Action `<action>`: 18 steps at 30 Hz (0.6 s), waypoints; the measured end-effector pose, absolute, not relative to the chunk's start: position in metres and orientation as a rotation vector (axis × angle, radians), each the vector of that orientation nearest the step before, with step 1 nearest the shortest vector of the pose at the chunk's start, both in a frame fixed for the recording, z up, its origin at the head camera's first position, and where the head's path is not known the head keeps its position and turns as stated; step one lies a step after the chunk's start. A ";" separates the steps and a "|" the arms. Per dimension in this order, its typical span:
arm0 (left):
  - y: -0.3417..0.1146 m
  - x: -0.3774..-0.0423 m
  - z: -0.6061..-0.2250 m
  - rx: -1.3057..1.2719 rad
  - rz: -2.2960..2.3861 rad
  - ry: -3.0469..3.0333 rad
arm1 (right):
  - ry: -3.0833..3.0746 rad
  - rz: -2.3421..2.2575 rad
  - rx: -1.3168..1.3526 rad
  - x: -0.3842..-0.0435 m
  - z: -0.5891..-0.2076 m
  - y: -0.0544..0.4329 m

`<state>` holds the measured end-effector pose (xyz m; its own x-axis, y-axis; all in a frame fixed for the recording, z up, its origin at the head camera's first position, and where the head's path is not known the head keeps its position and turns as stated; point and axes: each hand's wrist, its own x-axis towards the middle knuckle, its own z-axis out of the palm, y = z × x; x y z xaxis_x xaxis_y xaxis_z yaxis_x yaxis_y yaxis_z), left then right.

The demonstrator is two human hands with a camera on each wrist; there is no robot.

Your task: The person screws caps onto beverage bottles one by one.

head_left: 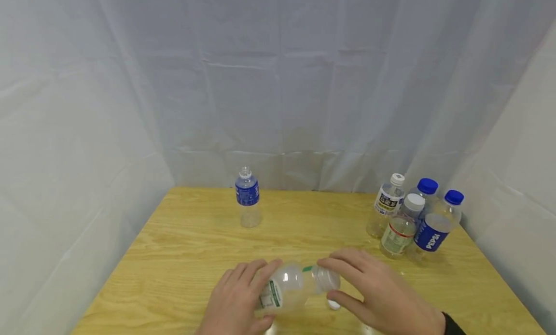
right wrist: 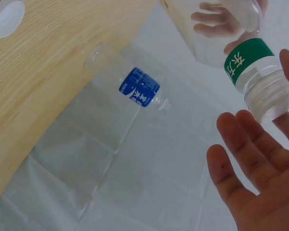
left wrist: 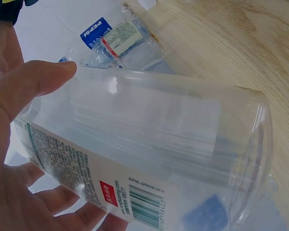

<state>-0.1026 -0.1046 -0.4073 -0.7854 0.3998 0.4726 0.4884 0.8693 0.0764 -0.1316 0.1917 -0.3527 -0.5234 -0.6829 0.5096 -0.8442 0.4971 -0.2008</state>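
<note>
My left hand [head_left: 239, 296] grips a clear plastic bottle [head_left: 292, 282] round its body, the bottle lying on its side with its neck to the right. In the left wrist view the bottle's white label [left wrist: 96, 175] with a barcode faces the camera. A green band [right wrist: 249, 60] circles the shoulder below its uncapped, threaded mouth [right wrist: 269, 98]. My right hand [head_left: 373, 291] is at that mouth, thumb and index finger on either side, the other fingers loosely extended; whether they touch it is hard to tell. Below the mouth, a white cap [head_left: 333, 304] sits on the table.
An uncapped bottle with a blue label [head_left: 247, 194] stands upright at the table's back. Several capped bottles cluster at the right, among them a Pepsi bottle [head_left: 431, 232] and one with a white cap [head_left: 414, 202]. Pale sheeting [head_left: 278, 93] hangs around the wooden table [head_left: 173, 258].
</note>
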 end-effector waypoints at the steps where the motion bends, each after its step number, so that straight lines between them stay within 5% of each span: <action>1: -0.104 -0.103 -0.407 -0.655 -0.269 -2.594 | -2.372 0.615 1.276 -0.132 -0.352 0.192; 18: -0.101 -0.101 -0.402 -0.670 -0.298 -2.678 | -2.456 0.543 1.018 -0.129 -0.358 0.180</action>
